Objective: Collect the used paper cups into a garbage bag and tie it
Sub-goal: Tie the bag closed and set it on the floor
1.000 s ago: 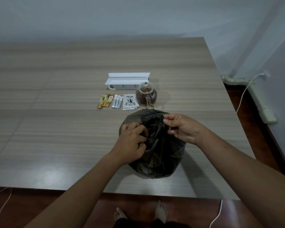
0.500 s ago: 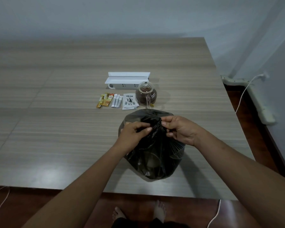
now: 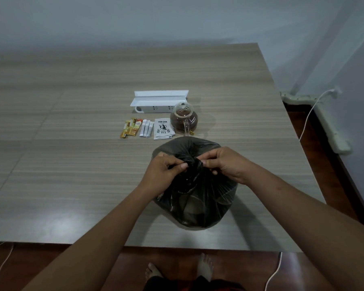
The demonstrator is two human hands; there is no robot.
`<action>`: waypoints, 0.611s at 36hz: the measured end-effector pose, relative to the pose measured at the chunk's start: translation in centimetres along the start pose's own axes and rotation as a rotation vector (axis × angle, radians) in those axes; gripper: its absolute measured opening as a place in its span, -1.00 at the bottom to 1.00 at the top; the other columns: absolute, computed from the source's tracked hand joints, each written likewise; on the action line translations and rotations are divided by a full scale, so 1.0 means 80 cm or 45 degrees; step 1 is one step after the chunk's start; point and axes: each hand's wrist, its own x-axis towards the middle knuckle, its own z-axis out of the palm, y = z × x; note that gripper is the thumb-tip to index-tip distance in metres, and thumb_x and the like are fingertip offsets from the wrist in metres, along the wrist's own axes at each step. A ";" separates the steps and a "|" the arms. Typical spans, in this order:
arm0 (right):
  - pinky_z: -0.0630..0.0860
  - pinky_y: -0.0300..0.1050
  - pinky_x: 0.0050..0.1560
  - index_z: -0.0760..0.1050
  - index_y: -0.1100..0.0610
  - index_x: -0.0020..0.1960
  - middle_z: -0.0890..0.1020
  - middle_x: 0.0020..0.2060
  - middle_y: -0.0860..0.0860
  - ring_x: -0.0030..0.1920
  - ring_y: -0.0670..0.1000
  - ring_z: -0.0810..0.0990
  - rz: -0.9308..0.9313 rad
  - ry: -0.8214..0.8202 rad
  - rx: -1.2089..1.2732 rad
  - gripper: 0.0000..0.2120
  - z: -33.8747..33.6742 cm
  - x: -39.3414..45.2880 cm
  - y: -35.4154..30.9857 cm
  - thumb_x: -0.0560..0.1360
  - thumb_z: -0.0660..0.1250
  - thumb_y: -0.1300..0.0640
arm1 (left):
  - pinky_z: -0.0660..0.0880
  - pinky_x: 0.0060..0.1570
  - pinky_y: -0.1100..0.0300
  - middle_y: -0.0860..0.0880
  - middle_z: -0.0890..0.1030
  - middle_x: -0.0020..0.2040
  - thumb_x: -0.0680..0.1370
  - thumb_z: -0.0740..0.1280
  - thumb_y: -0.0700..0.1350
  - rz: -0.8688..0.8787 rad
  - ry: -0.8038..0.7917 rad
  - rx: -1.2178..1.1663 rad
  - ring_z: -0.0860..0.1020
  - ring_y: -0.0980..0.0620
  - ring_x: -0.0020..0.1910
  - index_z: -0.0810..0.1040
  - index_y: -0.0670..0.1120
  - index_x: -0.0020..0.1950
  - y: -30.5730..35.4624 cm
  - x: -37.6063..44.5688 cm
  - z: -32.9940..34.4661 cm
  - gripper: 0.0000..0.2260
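A: Where is the garbage bag (image 3: 198, 198)?

B: It sits on the desk (image 3: 72, 164), close to the near edge and more toward the right side. It is dark and see-through, and it looks full and round.

A: What are the hands doing?

B: The left hand (image 3: 166, 171) and the right hand (image 3: 225, 162) both pinch the bunched top of the bag. The fingers are squeezed tight on the plastic, and the two hands nearly touch over the bag's neck.

A: Can you see the cups?

B: Only dim shapes show through the plastic. I cannot tell what they are.

A: What else is on the desk?

B: Behind the bag is a glass teapot (image 3: 183, 120) with brown tea. To its left lie a tea packet (image 3: 163, 129), white sachets (image 3: 146, 128), and orange sachets (image 3: 131, 128). A white box (image 3: 159, 100) is farther back.
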 end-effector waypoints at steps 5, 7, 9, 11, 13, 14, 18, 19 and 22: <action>0.44 -0.31 -0.43 0.68 0.22 -0.04 0.68 -0.30 0.03 -0.47 -0.12 0.48 -0.083 0.202 -0.410 -0.88 -0.016 -0.003 -0.009 0.42 0.49 0.29 | 0.34 -0.09 0.40 0.12 0.66 -0.27 0.49 0.46 -0.16 0.043 0.020 0.093 0.48 0.01 -0.05 0.73 -0.02 -0.19 0.001 -0.001 -0.014 -0.91; 0.45 -0.29 -0.42 0.70 0.19 -0.07 0.67 -0.36 0.00 -0.47 -0.10 0.49 -0.097 0.272 -0.511 -0.88 -0.029 -0.004 -0.008 0.39 0.52 0.25 | 0.31 -0.16 0.39 0.14 0.64 -0.30 0.49 0.45 -0.17 0.057 0.039 0.157 0.46 0.02 -0.08 0.73 -0.03 -0.19 -0.004 -0.002 -0.023 -0.91; 0.46 -0.31 -0.41 0.70 0.14 -0.11 0.65 -0.41 -0.04 -0.47 -0.13 0.51 -0.117 0.325 -0.647 -0.92 -0.042 -0.004 -0.006 0.39 0.52 0.24 | 0.32 -0.18 0.30 0.12 0.64 -0.31 0.49 0.46 -0.16 0.057 0.063 0.211 0.46 0.04 -0.12 0.73 -0.02 -0.18 -0.014 -0.003 -0.031 -0.91; 0.49 -0.29 -0.38 0.69 0.12 -0.14 0.66 -0.37 0.03 -0.42 -0.07 0.54 -0.138 0.345 -0.766 -0.93 -0.054 -0.005 -0.002 0.39 0.52 0.24 | 0.32 -0.19 0.21 0.04 0.65 -0.31 0.47 0.45 -0.09 0.029 0.091 0.223 0.47 0.05 -0.14 0.73 0.01 -0.17 -0.025 -0.005 -0.038 -0.93; 0.50 -0.27 -0.40 0.69 0.15 -0.13 0.67 -0.35 0.09 -0.43 -0.02 0.54 -0.154 0.359 -0.795 -0.94 -0.059 -0.008 0.003 0.41 0.51 0.26 | 0.34 -0.17 0.18 0.06 0.64 -0.32 0.45 0.45 -0.07 -0.009 0.110 0.214 0.50 0.01 -0.14 0.74 0.00 -0.15 -0.030 -0.006 -0.040 -0.93; 0.50 -0.27 -0.40 0.69 0.16 -0.13 0.67 -0.35 0.09 -0.45 -0.02 0.53 -0.162 0.367 -0.800 -0.95 -0.060 -0.008 0.005 0.41 0.50 0.27 | 0.35 -0.16 0.16 0.09 0.63 -0.33 0.46 0.47 -0.11 -0.031 0.115 0.209 0.50 -0.01 -0.15 0.74 -0.01 -0.14 -0.032 -0.005 -0.039 -0.94; 0.48 -0.28 -0.40 0.69 0.12 -0.16 0.66 -0.38 0.06 -0.51 -0.10 0.51 -0.198 0.382 -0.821 -0.92 -0.055 -0.010 0.009 0.42 0.48 0.28 | 0.48 -0.07 0.05 0.05 0.63 -0.31 0.45 0.49 -0.18 -0.137 0.165 0.170 0.56 -0.06 -0.12 0.74 -0.02 -0.16 -0.034 -0.005 -0.038 -0.93; 0.48 -0.30 -0.41 0.69 0.12 -0.16 0.66 -0.40 0.02 -0.53 -0.14 0.50 -0.202 0.392 -0.818 -0.93 -0.055 -0.010 0.009 0.42 0.48 0.28 | 0.49 -0.05 0.03 0.01 0.63 -0.30 0.45 0.49 -0.18 -0.153 0.171 0.176 0.56 -0.06 -0.12 0.74 -0.02 -0.17 -0.035 -0.005 -0.038 -0.94; 0.50 -0.29 -0.41 0.69 0.14 -0.16 0.61 -0.49 -0.13 -0.54 -0.18 0.50 -0.202 0.433 -0.818 -0.94 -0.057 -0.010 0.013 0.42 0.49 0.28 | 0.45 -0.09 0.11 0.01 0.62 -0.30 0.45 0.49 -0.18 -0.174 0.166 0.182 0.56 -0.03 -0.15 0.74 -0.04 -0.15 -0.036 -0.005 -0.038 -0.95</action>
